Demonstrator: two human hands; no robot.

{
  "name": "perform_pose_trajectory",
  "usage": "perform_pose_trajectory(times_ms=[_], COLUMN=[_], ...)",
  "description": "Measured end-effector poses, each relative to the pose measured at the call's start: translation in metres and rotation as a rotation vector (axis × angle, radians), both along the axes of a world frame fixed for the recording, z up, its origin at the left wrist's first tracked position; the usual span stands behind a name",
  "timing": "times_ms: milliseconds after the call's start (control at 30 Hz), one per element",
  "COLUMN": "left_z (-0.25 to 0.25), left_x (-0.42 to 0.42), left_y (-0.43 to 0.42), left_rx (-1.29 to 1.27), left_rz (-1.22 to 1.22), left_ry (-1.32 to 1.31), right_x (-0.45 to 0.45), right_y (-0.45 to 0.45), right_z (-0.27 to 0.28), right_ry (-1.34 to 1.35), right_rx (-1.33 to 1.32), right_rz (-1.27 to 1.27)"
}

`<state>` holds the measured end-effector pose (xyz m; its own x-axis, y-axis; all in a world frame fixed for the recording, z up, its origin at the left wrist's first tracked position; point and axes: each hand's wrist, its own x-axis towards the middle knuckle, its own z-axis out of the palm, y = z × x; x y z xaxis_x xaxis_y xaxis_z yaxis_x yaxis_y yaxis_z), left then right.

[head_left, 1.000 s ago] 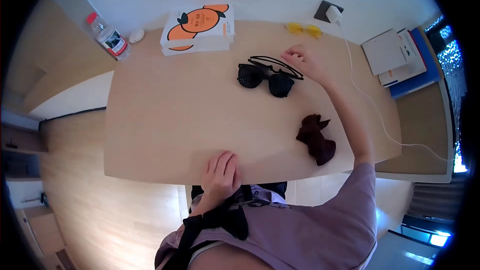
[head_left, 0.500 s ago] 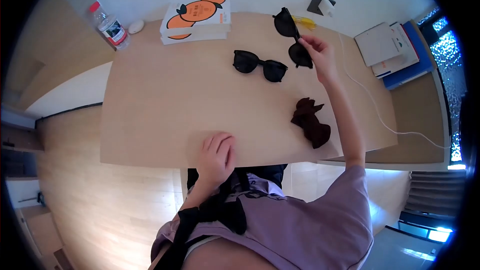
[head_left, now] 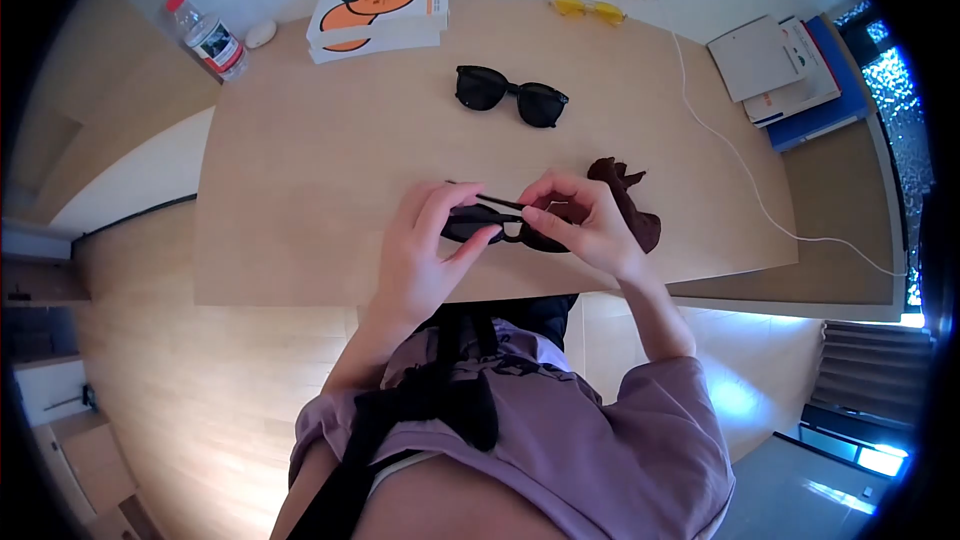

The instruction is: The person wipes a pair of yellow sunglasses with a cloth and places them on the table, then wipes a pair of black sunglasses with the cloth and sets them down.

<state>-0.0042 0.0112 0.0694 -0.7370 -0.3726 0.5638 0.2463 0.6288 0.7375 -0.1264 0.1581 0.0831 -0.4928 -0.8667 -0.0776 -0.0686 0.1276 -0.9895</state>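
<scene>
From where I stand, the person holds the dark sunglasses [head_left: 545, 238] over the front part of the table [head_left: 290, 190], not far inside its near edge. The fingers of the left hand [head_left: 420, 245] and of the right hand [head_left: 592, 230] are both closed on this pair, one at each side. Between the left hand and the left edge lies a wide stretch of wood, so there the elbow side has much room. On the right it is tighter — the brown cloth [head_left: 635, 215] lies just by the right hand, and I cannot tell if they touch. Straight ahead sits the black sunglasses [head_left: 512, 97], in the middle of the way to the wall. Along the far edge are the yellow glasses [head_left: 590, 10], the boxes [head_left: 378, 15] and, at the left corner, a bottle [head_left: 215, 45] with a white round object [head_left: 261, 34]. The white cable [head_left: 735, 162] runs down the right side, before the books and folder [head_left: 790, 80].
</scene>
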Motion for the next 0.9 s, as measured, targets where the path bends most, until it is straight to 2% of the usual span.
perform_pose_trajectory(times_ms=[133,200,233,300,333,367,400,433,500,533,567,633,667,700,767,900], left_z=[-0.017,-0.024,-0.025,-0.026,-0.028,-0.030,-0.032,-0.036,-0.042,-0.040,-0.042,-0.043,-0.041,-0.041,-0.041,-0.043], left_x=[0.007,0.011,0.012,0.016,0.016,0.016,0.016,0.016,0.015,0.015,0.014,0.009,0.008,0.007,0.006,0.008], left_y=[0.000,-0.004,-0.002,0.004,0.005,0.006,0.006,0.006,0.006,0.006,0.005,0.002,0.000,0.000,0.000,-0.001], left_rx=[0.037,-0.247,-0.248,-0.170,-0.171,-0.047,0.079,0.079,0.335,0.550,0.550,0.983,1.110,1.110,1.278,1.211], left_rz=[0.052,0.046,0.046,0.073,0.072,0.074,0.076,0.073,0.108,0.052,0.052,0.027,0.051,0.050,0.049,0.016], left_ry=[-0.109,-0.133,-0.135,-0.206,-0.208,-0.194,-0.180,-0.183,-0.147,-0.139,-0.139,0.070,0.078,0.078,0.221,0.182], right_x=[0.009,0.010,0.010,0.010,0.014,0.014,0.014,0.014,0.018,0.020,0.022,0.026,0.027,0.027,0.029,0.027], right_y=[-0.001,-0.002,-0.003,-0.005,-0.008,-0.008,-0.006,-0.005,-0.007,-0.007,-0.008,-0.011,-0.011,-0.011,-0.011,-0.010], right_z=[-0.018,-0.027,-0.033,-0.041,-0.036,-0.038,-0.040,-0.042,-0.040,-0.042,-0.044,-0.049,-0.050,-0.050,-0.051,-0.044], right_ry=[0.015,0.122,0.121,0.084,-0.056,-0.058,-0.189,-0.319,-0.343,-0.377,-0.411,-0.445,-0.480,-0.479,-0.590,-0.506], right_rx=[-0.111,-0.164,-0.165,-0.249,-0.309,-0.309,-0.360,-0.410,-0.426,-0.482,-0.538,-0.590,-0.643,-0.643,-0.679,-0.674], right_rz=[-0.108,-0.164,-0.164,-0.458,-0.547,-0.549,-0.568,-0.586,-0.623,-0.632,-0.640,-0.655,-0.671,-0.672,-0.712,-0.731])
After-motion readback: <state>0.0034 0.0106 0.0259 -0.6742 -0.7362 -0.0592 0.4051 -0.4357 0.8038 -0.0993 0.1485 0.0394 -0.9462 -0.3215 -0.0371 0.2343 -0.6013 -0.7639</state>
